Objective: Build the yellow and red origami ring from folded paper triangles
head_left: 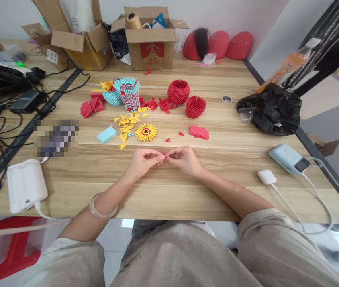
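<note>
— What's held?
— The left hand and right hand pinch a small red paper piece between their fingertips, over the table.
— How will it handle?
— Likely light and easily creased; take its edges gently.

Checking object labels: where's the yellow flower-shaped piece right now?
In the head view, the yellow flower-shaped piece lies on the table left of center, just right of the loose yellow folded pieces and beyond the left hand.
</note>
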Available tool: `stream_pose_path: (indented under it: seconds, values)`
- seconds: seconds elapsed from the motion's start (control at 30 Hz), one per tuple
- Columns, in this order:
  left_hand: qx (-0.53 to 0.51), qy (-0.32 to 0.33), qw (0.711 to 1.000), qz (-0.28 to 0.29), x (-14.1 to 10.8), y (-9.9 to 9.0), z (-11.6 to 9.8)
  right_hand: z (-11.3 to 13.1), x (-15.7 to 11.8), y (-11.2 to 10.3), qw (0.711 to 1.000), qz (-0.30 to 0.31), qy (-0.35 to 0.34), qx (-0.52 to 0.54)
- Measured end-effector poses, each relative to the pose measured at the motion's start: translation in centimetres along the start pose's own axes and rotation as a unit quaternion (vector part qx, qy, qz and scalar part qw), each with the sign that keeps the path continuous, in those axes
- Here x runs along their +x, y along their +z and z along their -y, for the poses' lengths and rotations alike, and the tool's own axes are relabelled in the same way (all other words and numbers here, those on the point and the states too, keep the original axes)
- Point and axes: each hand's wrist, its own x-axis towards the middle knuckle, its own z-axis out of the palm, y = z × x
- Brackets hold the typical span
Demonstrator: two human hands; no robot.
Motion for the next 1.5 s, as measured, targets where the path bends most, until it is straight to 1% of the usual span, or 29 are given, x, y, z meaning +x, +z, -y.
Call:
stream_pose_path:
  seconds: [0.13, 0.2, 0.27, 0.33, 0.43, 0.5, 0.57, 0.67, 0.73, 0.83, 0.93, 1.0, 1.1, 1.23, 1.3, 1.43, 1.5]
  values:
    - [-0.092, -0.103, 0.99, 0.021, 0.3, -0.3, -0.3, 0.2, -0.1, -0.3, 0.99, 0.001, -0.093, -0.105]
    - [-0.1, -0.116, 0.988, 0.027, 0.4, -0.4, -0.3, 0.4, -0.2, -0.4, 0.989, 0.003, -0.107, -0.105]
    - [-0.085, -0.094, 0.991, 0.037, 0.4, -0.6, -0.3, 0.5, -0.1, -0.4, 0.996, 0.024, -0.077, -0.039]
    - [-0.052, -0.052, 0.996, 0.051, 0.3, -0.8, -0.4, 0.6, 0.0, -0.4, 0.997, 0.053, -0.028, 0.042]
    - [0.023, 0.015, 0.998, 0.061, 0.1, -0.9, -0.5, 0.7, 0.2, -0.5, 0.993, 0.069, 0.017, 0.099]
    - [0.072, 0.053, 0.994, 0.058, 0.0, -0.8, -0.7, 0.7, 0.3, -0.5, 0.991, 0.062, 0.028, 0.114]
    - [0.099, 0.082, 0.99, 0.054, -0.2, -0.6, -0.9, 0.7, 0.3, -0.4, 0.99, 0.046, 0.035, 0.132]
    - [0.09, 0.109, 0.989, 0.041, -0.4, -0.4, -0.9, 0.6, 0.2, -0.1, 0.989, 0.006, 0.034, 0.147]
    - [0.083, 0.127, 0.988, 0.024, -0.5, -0.3, -0.7, 0.5, -0.1, 0.1, 0.992, -0.017, 0.008, 0.125]
    - [0.11, 0.166, 0.98, -0.003, -0.4, -0.3, -0.2, 0.4, -0.4, 0.3, 0.995, -0.028, -0.078, 0.049]
    - [0.136, 0.196, 0.971, -0.022, -0.4, -0.3, 0.3, 0.4, -0.6, 0.3, 0.984, -0.018, -0.171, -0.048]
    - [0.135, 0.2, 0.97, -0.029, -0.3, -0.3, 0.5, 0.3, -0.6, 0.2, 0.975, -0.015, -0.204, -0.089]
    - [0.116, 0.179, 0.976, -0.028, -0.4, -0.2, 0.5, 0.1, -0.5, 0.2, 0.974, -0.023, -0.203, -0.094]
    - [0.061, 0.126, 0.99, 0.014, -0.6, 0.0, -0.3, 0.0, -0.2, 0.3, 0.989, -0.033, -0.143, -0.022]
    - [0.029, 0.108, 0.993, 0.029, -0.7, 0.1, -0.7, 0.0, -0.2, 0.3, 0.991, -0.041, -0.127, -0.006]
    - [-0.011, 0.058, 0.997, 0.04, -0.6, 0.0, -1.0, 0.2, -0.2, 0.3, 0.991, -0.039, -0.127, -0.012]
    - [-0.037, 0.032, 0.998, 0.034, -0.3, -0.1, -0.9, 0.3, -0.2, 0.3, 0.992, -0.028, -0.124, 0.01]
